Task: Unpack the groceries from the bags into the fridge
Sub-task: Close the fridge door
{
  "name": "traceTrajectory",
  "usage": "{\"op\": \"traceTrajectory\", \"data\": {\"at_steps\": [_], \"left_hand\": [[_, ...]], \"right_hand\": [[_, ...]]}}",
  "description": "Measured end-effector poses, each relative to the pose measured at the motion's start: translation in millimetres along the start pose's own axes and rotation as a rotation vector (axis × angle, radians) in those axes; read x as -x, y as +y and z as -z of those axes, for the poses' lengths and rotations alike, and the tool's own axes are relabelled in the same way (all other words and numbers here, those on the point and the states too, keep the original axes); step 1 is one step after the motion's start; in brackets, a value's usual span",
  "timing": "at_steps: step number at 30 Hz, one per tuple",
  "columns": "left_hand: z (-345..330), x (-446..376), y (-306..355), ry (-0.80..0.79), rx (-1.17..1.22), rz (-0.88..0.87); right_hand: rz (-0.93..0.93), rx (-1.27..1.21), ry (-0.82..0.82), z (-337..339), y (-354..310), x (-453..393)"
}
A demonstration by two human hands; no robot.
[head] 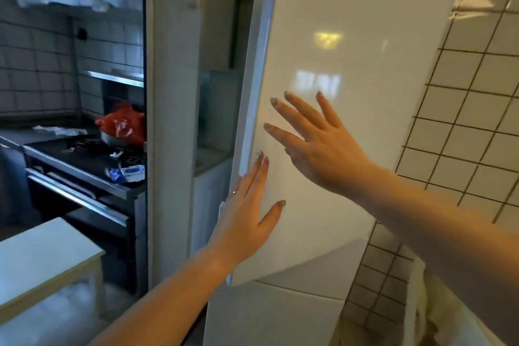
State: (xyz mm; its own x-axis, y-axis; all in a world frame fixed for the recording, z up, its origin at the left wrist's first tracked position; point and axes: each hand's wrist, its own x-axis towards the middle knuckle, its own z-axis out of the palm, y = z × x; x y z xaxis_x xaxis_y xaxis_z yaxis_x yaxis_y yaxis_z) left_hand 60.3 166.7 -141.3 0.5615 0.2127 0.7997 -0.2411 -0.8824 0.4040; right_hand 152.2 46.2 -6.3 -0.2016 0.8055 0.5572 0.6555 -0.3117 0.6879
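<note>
To my left a black stove top (84,154) carries a metal bowl (112,139) with a red plastic bag (123,122) in it, and a blue-and-white packet (127,173) near its front edge.

Fridge door (323,64) glossy, smooth; wall tiles (463,109) glazed.

We see a glossy white fridge door (323,64) carrying pale yellow and white reflections. Beside it, the wall (471,109) shows a grid of cream square tiles with dark brown grout lines. The left hand (247,222) wears a thin silver ring, and the nails of the right hand (323,149) bear a pale, glittery finish. In the kitchen beyond, we note a bright red plastic bag (123,123) above a black stove (84,166) trimmed in silver metal, a blue-and-white packet (126,174) on its top, and grey-white rectangular wall tiles (36,64). A white table (42,255) has a pale cream edge.
</note>
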Motion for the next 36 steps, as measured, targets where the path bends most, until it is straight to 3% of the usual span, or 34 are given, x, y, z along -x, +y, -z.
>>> {"op": "traceTrajectory", "data": {"at_steps": [3,6,9,11,20,24,36], "left_hand": [[0,-22,-30,0.084,-0.065,0.043],[7,-59,-69,0.192,-0.015,0.263],[3,-94,-114,0.093,0.110,0.520],[-7,-114,-136,0.030,0.269,0.603],[-50,-172,-204,-0.048,0.215,0.609],[-62,-185,-206,-0.013,0.133,0.625],[-74,-186,-230,-0.087,-0.073,0.582]], "right_hand": [[0.064,0.042,-0.038,-35,12,-26],[0.082,0.056,-0.046,-72,25,-49],[0.097,0.071,-0.044,-110,40,-68],[0.095,0.069,-0.044,-134,50,-77],[0.078,0.064,-0.122,-238,86,-95],[0.041,0.058,-0.150,-266,96,-96],[0.034,0.089,-0.161,-275,101,-92]]}}
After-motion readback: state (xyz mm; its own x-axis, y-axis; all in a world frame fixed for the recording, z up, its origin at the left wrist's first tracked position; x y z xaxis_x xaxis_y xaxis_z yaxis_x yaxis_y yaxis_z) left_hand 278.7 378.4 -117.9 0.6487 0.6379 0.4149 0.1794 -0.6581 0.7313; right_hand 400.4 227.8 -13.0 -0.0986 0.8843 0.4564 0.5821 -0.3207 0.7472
